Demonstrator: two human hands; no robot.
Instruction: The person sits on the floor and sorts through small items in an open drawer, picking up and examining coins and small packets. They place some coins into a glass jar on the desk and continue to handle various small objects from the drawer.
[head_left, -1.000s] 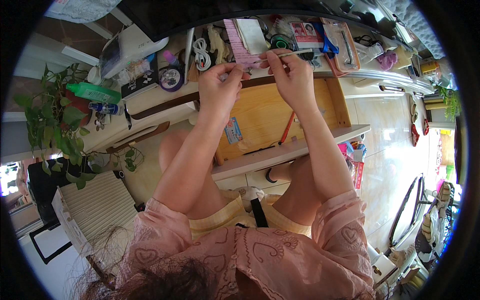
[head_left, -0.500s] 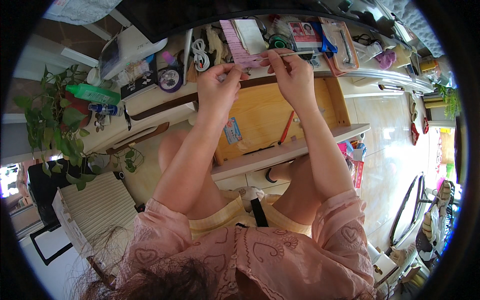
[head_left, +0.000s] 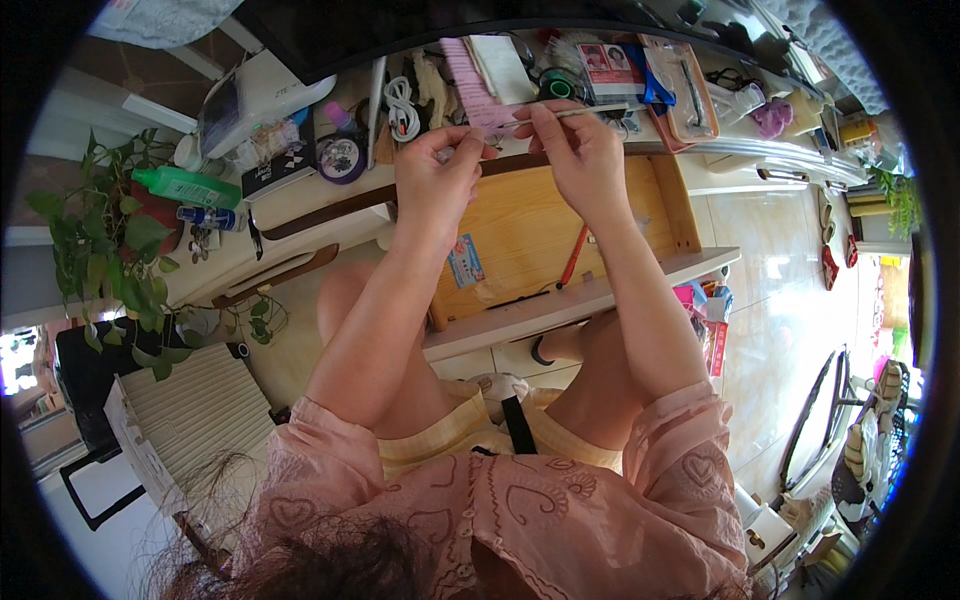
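Note:
My left hand [head_left: 440, 178] is closed in a pinch above the desk's front edge, thumb against the fingertips. What sits in it is too small to make out, though a whitish bit shows by the fingers. To its right, my right hand [head_left: 580, 160] grips a thin pale stick-like thing [head_left: 518, 122] between thumb and fingers, one end pointing toward the left hand. A small gap separates the hands. Beneath them an open wooden drawer [head_left: 520, 215] holds a red pen [head_left: 574, 256], a blue card [head_left: 465, 261] and a dark thin rod.
On the desk lie a coiled white cable [head_left: 402, 112], pink paper [head_left: 465, 75], a purple tape roll [head_left: 341, 160], blue scissors [head_left: 655, 88] and a clear pinkish case [head_left: 690, 110]. A green bottle [head_left: 188, 186] lies beside a leafy plant [head_left: 120, 220] at left. A dark screen spans the back.
The pale stick-like thing has shifted slightly in my right hand, and its right end sticks out less past the fingers. My left hand stays nearly still.

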